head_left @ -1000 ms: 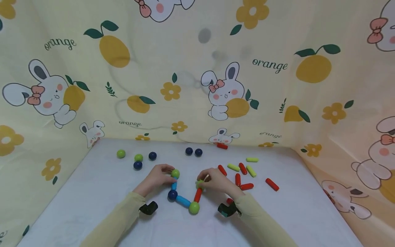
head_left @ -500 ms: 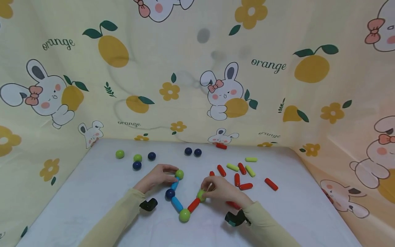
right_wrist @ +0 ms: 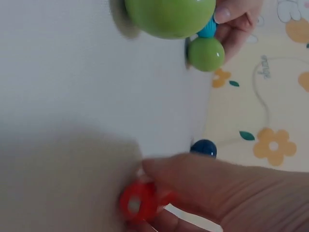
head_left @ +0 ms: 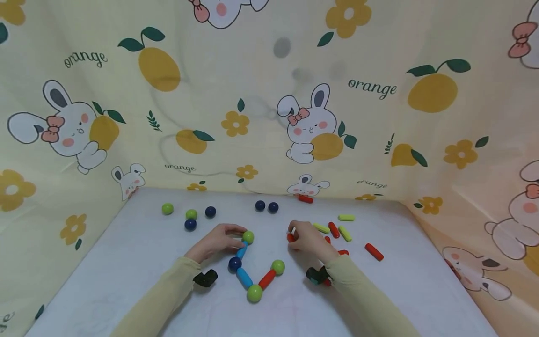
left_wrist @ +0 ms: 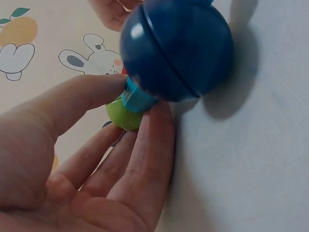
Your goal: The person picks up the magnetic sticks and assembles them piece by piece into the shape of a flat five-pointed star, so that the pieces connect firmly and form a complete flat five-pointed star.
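While left fingers (left_wrist: 149,140) pinch a blue rod (left_wrist: 136,97), right fingers (right_wrist: 181,174), curled in, grip a red rod (right_wrist: 146,195)

- Chain (head_left: 254,293) on the table (head_left: 105,281), its left far end in the left fingers (head_left: 234,228).
- Right fingers (head_left: 298,226) around a rod (head_left: 291,238), behind the chain's right end.
- Loose balls (head_left: 190,225) behind the chain, left to centre.
- Loose rods (head_left: 374,252) right.
- Cloth (head_left: 261,70) behind the table.

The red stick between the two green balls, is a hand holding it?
No, nobody touches the joined red stick, and the right hand has its fingers at another red stick instead.
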`<state>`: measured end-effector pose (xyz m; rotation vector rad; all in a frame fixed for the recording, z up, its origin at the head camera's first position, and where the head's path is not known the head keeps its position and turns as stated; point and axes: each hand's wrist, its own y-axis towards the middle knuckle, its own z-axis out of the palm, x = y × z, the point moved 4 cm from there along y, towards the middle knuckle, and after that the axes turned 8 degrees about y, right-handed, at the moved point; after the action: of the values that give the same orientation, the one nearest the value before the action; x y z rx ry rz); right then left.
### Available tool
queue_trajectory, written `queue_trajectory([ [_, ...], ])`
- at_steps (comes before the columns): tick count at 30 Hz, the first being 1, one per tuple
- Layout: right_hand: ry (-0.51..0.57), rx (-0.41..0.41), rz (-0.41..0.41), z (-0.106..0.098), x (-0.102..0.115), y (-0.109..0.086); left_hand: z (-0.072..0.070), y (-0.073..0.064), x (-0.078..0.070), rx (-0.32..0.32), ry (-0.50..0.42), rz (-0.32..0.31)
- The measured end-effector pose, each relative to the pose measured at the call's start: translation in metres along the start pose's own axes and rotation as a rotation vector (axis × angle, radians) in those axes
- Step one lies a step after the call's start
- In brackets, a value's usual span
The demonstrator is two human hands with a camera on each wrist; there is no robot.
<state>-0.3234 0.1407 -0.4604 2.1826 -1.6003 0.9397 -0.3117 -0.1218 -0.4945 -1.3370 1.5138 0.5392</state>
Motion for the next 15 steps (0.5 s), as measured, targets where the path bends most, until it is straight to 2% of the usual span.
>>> queue_trajectory([
  [3,-0.014,0.027,-0.020,0.001,0.005,0.003,0.000,0.000,-0.001,-0.003,0.004,-0.006],
  [15,0.011,0.104,-0.287,0.009,0.035,0.034,0.000,0.002,0.000,-0.010,0.022,-0.008],
])
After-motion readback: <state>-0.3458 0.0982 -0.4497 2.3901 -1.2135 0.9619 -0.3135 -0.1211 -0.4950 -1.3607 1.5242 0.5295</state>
